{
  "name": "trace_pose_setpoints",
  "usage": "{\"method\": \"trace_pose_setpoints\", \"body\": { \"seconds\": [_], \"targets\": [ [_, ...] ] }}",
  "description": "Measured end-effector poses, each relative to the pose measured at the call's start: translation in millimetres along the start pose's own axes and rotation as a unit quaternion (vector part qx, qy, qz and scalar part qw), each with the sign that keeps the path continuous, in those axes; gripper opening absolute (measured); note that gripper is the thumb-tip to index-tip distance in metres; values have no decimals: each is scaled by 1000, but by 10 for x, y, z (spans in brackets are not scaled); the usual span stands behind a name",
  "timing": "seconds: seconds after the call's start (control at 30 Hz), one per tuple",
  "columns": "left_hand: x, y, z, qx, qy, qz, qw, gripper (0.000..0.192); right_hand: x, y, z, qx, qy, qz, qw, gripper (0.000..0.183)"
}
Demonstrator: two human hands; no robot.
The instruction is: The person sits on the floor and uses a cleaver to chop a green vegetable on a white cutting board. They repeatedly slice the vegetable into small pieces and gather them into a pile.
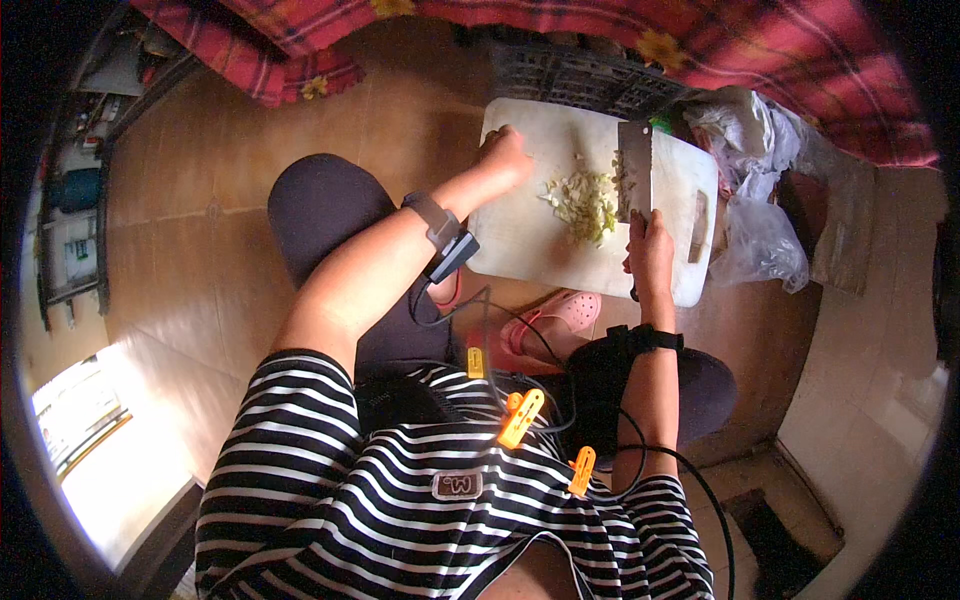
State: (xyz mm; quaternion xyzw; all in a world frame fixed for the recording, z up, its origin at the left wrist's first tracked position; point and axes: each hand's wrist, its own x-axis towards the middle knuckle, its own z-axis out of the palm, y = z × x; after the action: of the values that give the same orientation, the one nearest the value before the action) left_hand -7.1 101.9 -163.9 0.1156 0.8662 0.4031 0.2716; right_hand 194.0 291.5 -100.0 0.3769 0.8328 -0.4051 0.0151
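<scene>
A white plastic cutting board (517, 247) with a handle slot at its right end lies on the floor before me. Chopped pale green and white vegetable pieces (589, 202) form a small heap at its middle. My right hand (651, 251) grips the dark handle of a cleaver (634, 169). The broad blade stands over the board at the right side of the heap, and small bits cling to it. My left hand (506, 161) is curled over the board's left part, apart from the heap. Its fingers are mostly hidden, so I cannot see whether anything is inside.
Behind the board stands a dark plastic crate (577, 75) under a red plaid cloth (750, 45). Plastic bags (761, 232) lie to the right. My pink clog (566, 311) is near the board's front edge. Cables (525, 315) and orange clips (521, 418) hang at my front.
</scene>
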Motion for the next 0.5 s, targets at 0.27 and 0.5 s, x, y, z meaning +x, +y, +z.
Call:
{"method": "trace_pose_setpoints", "body": {
  "seconds": [0.27,0.5],
  "targets": [
    [151,-266,37,9,32,-24,999,43,145,342,260,-117,61,-112,985,21],
    [190,-323,85,30,14,-29,999,43,194,428,420,-104,45,-59,992,16]
  ]
}}
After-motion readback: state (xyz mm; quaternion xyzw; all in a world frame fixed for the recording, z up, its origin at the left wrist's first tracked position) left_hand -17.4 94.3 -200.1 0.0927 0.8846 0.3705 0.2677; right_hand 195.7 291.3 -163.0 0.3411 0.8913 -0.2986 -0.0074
